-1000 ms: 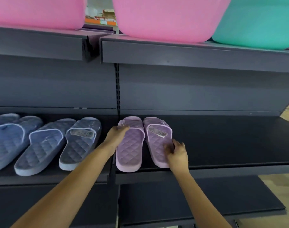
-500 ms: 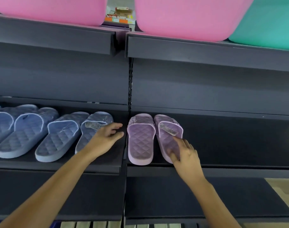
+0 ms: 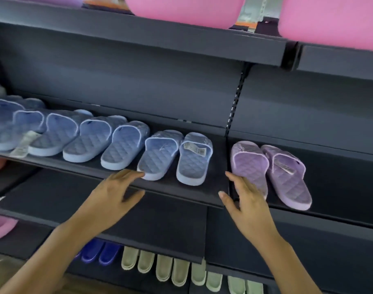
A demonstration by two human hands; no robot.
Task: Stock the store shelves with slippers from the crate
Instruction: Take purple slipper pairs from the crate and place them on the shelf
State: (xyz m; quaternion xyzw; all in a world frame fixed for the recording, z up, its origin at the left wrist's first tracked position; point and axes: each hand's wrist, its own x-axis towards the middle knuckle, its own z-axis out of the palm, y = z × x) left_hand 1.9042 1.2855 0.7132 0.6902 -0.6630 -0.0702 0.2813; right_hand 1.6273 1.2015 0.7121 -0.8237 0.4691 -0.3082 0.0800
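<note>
A pair of quilted purple slippers (image 3: 272, 172) lies on the dark shelf (image 3: 340, 187), just right of the upright post. Left of the post, a row of several blue quilted slippers (image 3: 122, 145) runs along the same shelf level. My left hand (image 3: 115, 196) hovers with relaxed, spread fingers in front of the shelf edge, its fingertips near the heel of a blue slipper. My right hand (image 3: 245, 200) is open too, its fingers in front of the heel of the left purple slipper. Neither hand holds anything. The crate is out of view.
Pink tubs (image 3: 187, 9) sit on the shelf above. Below, a bare dark shelf (image 3: 160, 225) juts out. Under it stand pale green slippers (image 3: 166, 266) and dark blue ones (image 3: 98, 251). A pink slipper (image 3: 1, 225) shows at the far left.
Both hands have drawn back off the slippers toward the shelf's front edge. The view has swung left and down, showing more blue slippers and the lower shelves.
</note>
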